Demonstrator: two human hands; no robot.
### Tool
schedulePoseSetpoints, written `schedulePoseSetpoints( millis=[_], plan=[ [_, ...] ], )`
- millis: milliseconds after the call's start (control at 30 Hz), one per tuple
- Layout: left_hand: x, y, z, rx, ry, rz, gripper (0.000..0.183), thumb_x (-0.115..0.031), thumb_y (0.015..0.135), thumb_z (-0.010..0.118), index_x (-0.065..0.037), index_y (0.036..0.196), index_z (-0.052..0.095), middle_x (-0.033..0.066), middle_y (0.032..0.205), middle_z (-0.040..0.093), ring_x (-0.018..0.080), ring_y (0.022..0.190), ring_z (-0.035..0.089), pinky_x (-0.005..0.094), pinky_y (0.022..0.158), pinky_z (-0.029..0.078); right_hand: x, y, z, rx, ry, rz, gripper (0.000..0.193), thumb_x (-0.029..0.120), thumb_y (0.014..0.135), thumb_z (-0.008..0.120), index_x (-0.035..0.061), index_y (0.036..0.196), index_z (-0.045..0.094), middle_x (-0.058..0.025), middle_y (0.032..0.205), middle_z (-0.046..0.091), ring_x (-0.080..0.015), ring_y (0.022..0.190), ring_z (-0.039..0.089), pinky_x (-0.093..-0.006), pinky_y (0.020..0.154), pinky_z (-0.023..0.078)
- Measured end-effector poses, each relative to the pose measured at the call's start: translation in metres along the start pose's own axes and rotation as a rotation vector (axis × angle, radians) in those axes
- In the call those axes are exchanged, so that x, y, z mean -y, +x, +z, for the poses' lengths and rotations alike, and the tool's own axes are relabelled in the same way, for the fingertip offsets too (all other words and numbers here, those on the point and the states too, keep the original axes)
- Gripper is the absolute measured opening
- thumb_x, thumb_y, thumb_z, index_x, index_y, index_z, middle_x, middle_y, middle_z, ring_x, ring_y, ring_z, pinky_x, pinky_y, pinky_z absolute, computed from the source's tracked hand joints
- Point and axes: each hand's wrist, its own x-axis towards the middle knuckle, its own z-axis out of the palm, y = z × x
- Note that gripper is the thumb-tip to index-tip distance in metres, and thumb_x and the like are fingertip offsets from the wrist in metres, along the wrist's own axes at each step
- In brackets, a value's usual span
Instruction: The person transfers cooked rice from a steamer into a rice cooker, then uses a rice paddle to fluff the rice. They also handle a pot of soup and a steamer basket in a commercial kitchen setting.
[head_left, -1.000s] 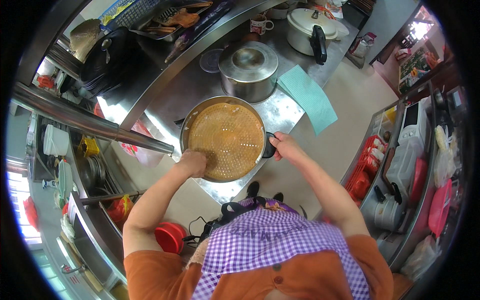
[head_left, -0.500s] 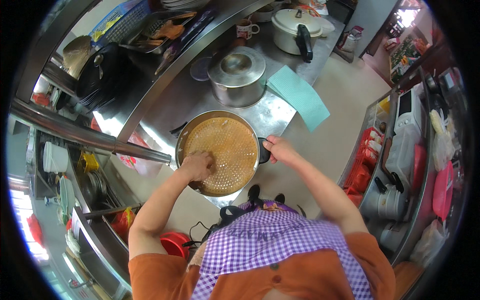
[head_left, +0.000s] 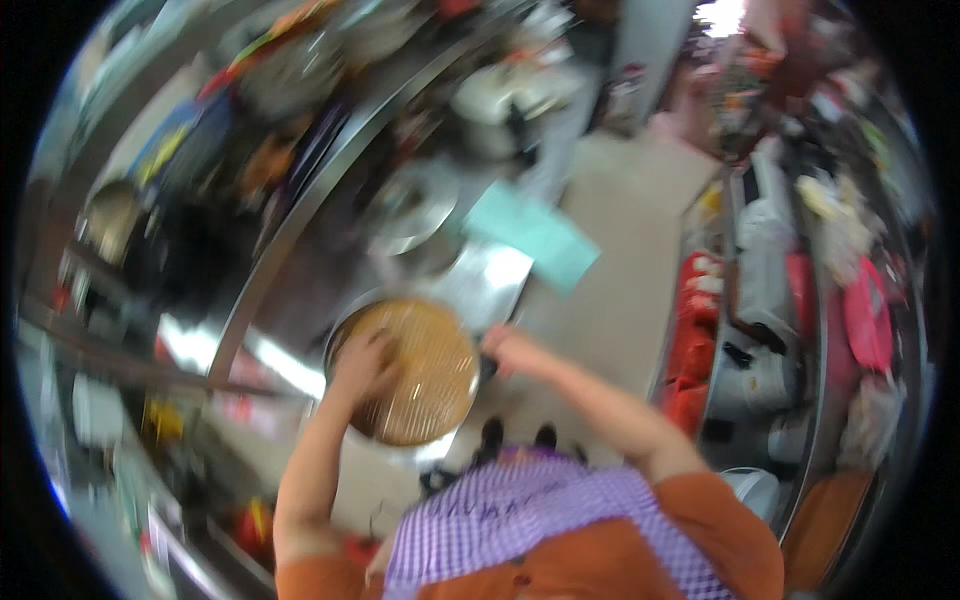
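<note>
Round metal pan with perforated golden-brown base [head_left: 437,365]: over the grey steel counter [head_left: 476,284]
Left hand [head_left: 367,367]: you have bent, slightly parted fingers inside the pan; blur hides any grip
Right hand [head_left: 513,351]: your fingers are closed around the pan's black side handle [head_left: 488,367]

Blur softens the left hand [head_left: 366,368] and the holed pan [head_left: 440,350], the right hand [head_left: 515,350] partly hides the pan's black handle [head_left: 488,367], and the bottom edge cuts off the orange shirt [head_left: 580,562].
</note>
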Motion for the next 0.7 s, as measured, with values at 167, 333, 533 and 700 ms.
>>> schedulePoseSetpoints(
  millis=[167, 333, 533, 700],
  plan=[
    [0.025, -0.082, -0.006, -0.543, -0.009, -0.535, 0.057, -0.02, 0.083, 0.061, 0.006, 0.131, 0.043, 0.0272, 0.125, 0.049, 0.0437, 0.111, 0.048, 0.0502, 0.094, 0.039, 0.008, -0.03, -0.003, -0.204, -0.007, 0.105, 0.035, 0.031, 0.092, 0.048, 0.0003, 0.105, 0.057, -0.0145, 0.073, 0.063, -0.0238, 0.053, 0.062, -0.0358, 0.047, 0.051],
    [-0.001, -0.066, -0.004, 0.014, -0.651, -0.738, 0.049, -0.028, 0.088, 0.06, 0.006, 0.124, 0.052, 0.0187, 0.115, 0.06, 0.0317, 0.103, 0.057, 0.0386, 0.087, 0.045, 0.012, -0.07, -0.02, -0.26, -0.06, 0.121, 0.028, 0.03, 0.094, 0.047, 0.0039, 0.101, 0.056, -0.0116, 0.076, 0.062, -0.0199, 0.051, 0.058, -0.0357, 0.049, 0.05],
    [-0.058, -0.022, 0.009, 0.044, -0.904, -0.428, 0.043, -0.032, 0.086, 0.061, 0.004, 0.11, 0.063, 0.0119, 0.095, 0.065, 0.0202, 0.084, 0.059, 0.0356, 0.074, 0.049, 0.001, -0.161, -0.065, -0.502, 0.067, 0.043, 0.028, 0.026, 0.092, 0.048, -0.0008, 0.092, 0.055, -0.0167, 0.075, 0.064, -0.0265, 0.052, 0.064, -0.0385, 0.05, 0.054],
    [-0.083, 0.06, 0.085, -0.018, -1.1, -0.482, 0.031, -0.02, 0.082, 0.061, 0.001, 0.105, 0.056, 0.01, 0.089, 0.061, 0.0197, 0.069, 0.059, 0.0298, 0.059, 0.048, -0.059, -0.187, -0.077, -0.592, 0.202, 0.186, 0.024, 0.026, 0.093, 0.047, 0.0032, 0.089, 0.054, -0.0123, 0.069, 0.064, -0.0236, 0.052, 0.065, -0.0363, 0.052, 0.054]
  ],
)
